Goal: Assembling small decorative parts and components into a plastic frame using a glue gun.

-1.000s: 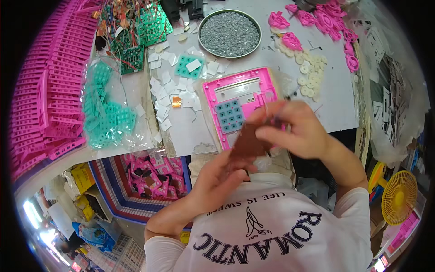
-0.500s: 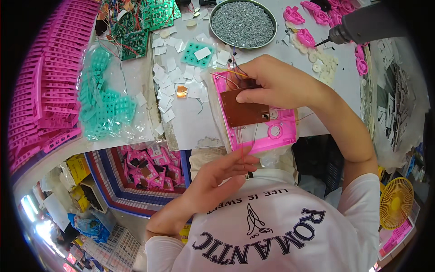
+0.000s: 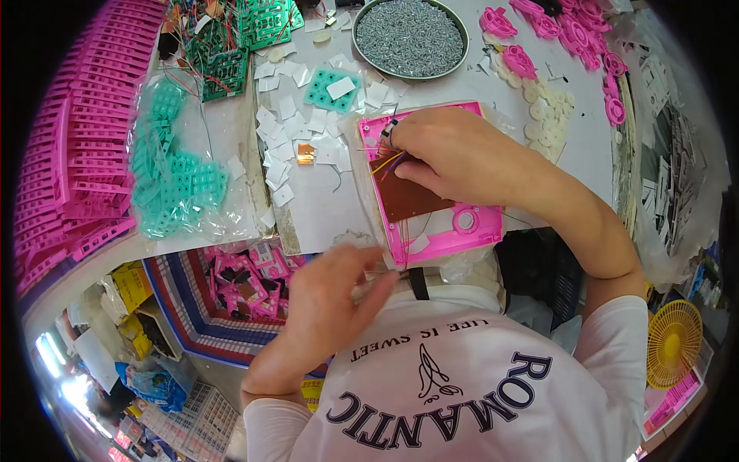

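A pink plastic case half (image 3: 490,223) lies on the table's near edge on a clear bag, its inner side up. A brown circuit board (image 3: 412,199) sits inside it. My right hand (image 3: 454,150) is over the board, fingers closed on several coloured wires (image 3: 390,165); a small dark part (image 3: 389,132) shows at the fingertips. My left hand (image 3: 331,289) is off the case's near left corner, thumb apart from the fingers, fingertips blurred, nothing visible in it. Thin wires (image 3: 405,245) hang over that corner.
A round tin of screws (image 3: 410,38) stands behind the case. White paper pieces (image 3: 289,127), a teal rubber keypad (image 3: 332,90), a bag of teal keypads (image 3: 181,185) and green circuit boards (image 3: 225,75) lie left. Pink parts (image 3: 573,35) and cream discs (image 3: 543,112) lie right. A basket (image 3: 200,308) is below.
The board has settled lower in the case, and my right hand has shifted from its edge to the wires. My left hand has drawn back left. The electric screwdriver has left the view.
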A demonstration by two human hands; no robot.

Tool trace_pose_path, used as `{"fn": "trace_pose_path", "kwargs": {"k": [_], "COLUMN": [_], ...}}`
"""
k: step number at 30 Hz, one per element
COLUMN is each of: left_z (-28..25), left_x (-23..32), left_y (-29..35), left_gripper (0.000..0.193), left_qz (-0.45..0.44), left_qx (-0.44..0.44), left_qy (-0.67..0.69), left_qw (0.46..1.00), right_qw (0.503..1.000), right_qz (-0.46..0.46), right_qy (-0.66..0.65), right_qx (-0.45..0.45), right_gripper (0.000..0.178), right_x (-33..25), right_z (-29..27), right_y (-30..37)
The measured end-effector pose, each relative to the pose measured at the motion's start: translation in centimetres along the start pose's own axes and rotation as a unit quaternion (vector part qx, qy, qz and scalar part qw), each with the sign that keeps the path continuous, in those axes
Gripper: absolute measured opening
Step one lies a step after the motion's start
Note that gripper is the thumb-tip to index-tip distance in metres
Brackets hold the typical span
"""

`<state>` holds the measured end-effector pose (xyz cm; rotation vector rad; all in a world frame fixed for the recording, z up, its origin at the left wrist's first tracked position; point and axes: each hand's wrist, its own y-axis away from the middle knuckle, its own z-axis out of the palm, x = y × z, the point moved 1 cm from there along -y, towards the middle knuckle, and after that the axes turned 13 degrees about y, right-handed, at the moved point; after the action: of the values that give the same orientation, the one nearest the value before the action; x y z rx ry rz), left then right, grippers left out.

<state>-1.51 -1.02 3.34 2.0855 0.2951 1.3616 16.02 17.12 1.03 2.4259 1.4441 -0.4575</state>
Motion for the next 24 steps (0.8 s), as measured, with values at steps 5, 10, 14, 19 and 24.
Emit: {"fn": "trace_pose_path", "kwargs": {"k": [5, 10, 14, 19, 24], "left_z": [1.1, 1.4, 1.0, -1.4, -7.2], "left_x": [0.4, 0.7, 0.9, 4.0, 8.1], "left_y": [-3.1, -3.3, -3.4, -5.1, -15.6], "left_gripper": [0.061, 0.067, 0.066, 0.051, 0.014], "left_qz": [0.338, 0.317, 0.319, 0.299, 0.428], "left_qx": [0.122, 0.097, 0.076, -0.022, 0.161], "left_qy": [-0.305, -0.384, -0.381, -0.383, -0.225], "left_qw": [0.882, 0.862, 0.864, 0.874, 0.860], "right_qw": [0.987, 0.975, 0.984, 0.977, 0.969], "right_qz": [0.057, 0.025, -0.005, -0.013, -0.033], "right_qy": [0.091, 0.091, 0.169, 0.210, 0.247], "right_qx": [0.121, 0.201, 0.053, 0.033, -0.001], "right_gripper": [0.028, 0.051, 0.061, 0.062, 0.059], "right_x": [-2.1, -2.9, -5.1, -5.4, -5.7], "right_z": [-0.6, -0.8, 2.1, 1.8, 1.0], "right_y": [0.5, 5.4, 8.1, 7.2, 6.8]}}
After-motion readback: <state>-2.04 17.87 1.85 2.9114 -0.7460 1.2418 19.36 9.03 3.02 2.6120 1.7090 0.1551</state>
